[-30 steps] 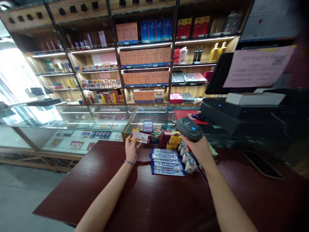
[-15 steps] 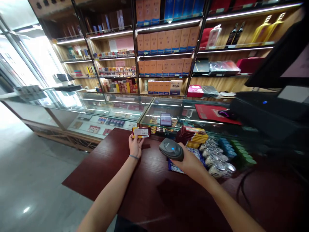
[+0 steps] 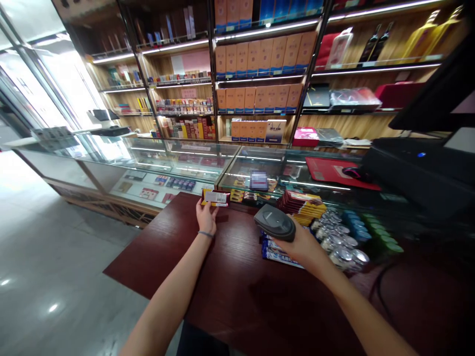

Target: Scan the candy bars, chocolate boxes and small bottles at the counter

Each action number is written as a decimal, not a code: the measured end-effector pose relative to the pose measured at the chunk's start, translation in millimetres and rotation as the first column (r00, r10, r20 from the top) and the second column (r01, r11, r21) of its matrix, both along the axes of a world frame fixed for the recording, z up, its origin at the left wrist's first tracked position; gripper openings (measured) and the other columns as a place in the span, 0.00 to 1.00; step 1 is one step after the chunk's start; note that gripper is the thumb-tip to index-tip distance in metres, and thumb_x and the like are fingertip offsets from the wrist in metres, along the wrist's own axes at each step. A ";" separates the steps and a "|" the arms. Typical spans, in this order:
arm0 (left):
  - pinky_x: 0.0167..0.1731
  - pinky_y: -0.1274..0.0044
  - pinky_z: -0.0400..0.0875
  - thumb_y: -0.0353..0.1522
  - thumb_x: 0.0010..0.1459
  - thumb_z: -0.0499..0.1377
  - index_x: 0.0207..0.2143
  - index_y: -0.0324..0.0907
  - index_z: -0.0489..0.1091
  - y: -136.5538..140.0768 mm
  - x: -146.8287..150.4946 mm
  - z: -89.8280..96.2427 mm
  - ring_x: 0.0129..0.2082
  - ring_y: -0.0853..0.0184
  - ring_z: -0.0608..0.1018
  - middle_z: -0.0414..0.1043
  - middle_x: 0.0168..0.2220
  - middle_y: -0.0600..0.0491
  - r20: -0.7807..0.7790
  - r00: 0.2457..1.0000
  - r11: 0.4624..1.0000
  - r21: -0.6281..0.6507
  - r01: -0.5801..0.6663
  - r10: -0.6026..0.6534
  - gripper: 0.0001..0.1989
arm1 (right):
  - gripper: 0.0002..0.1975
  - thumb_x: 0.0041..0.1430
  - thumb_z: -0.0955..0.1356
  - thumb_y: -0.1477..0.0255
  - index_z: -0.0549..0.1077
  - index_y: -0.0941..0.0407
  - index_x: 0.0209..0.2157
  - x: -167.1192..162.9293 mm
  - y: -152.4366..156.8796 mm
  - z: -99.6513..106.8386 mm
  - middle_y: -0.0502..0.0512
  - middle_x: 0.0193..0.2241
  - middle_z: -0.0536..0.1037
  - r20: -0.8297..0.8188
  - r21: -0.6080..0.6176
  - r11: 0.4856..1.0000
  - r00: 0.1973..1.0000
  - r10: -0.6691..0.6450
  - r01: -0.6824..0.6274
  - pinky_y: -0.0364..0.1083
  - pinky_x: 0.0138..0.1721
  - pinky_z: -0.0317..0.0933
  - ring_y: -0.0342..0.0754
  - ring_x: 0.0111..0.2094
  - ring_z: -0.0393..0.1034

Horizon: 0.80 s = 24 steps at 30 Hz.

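Observation:
My left hand (image 3: 207, 217) is closed on a small dark-red and yellow snack packet (image 3: 215, 198), held up above the far edge of the counter with its white label and barcode towards me. My right hand (image 3: 302, 243) grips a dark grey barcode scanner (image 3: 274, 222), its head pointing left towards the packet with a gap between them. Under and beside the scanner lie blue-and-white wrapped packets (image 3: 280, 254), partly hidden by my right hand. Just behind, dark-red and yellow packets (image 3: 304, 207) like the held one lie in a stacked row.
Silver-topped cans (image 3: 343, 254), blue cans (image 3: 356, 225) and green cans (image 3: 382, 235) stand in rows at the right of the dark-red wooden counter (image 3: 230, 277). Beyond are a glass display case (image 3: 178, 160), a red mat (image 3: 326, 170) and a black monitor (image 3: 419, 106). A black cable (image 3: 378, 289) lies at right.
My view has shifted slightly, and the hands keep nearly the same pose. The blue light on top of the scanner no longer shows, and its head is tilted a little differently.

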<state>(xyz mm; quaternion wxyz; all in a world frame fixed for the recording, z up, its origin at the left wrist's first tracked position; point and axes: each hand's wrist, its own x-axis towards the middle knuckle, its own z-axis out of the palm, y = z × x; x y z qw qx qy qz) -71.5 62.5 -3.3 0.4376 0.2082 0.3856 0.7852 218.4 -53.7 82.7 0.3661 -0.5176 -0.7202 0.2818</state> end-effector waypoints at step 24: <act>0.61 0.65 0.63 0.27 0.62 0.57 0.52 0.44 0.75 15.3 -57.6 -21.0 0.58 0.56 0.71 0.74 0.55 0.44 -0.947 -0.247 0.979 -0.197 -0.054 -0.204 0.18 | 0.13 0.53 0.72 0.59 0.73 0.53 0.31 23.7 -20.1 50.3 0.47 0.17 0.73 -0.175 -0.040 0.981 0.965 -0.194 0.190 0.44 0.17 0.59 0.44 0.14 0.62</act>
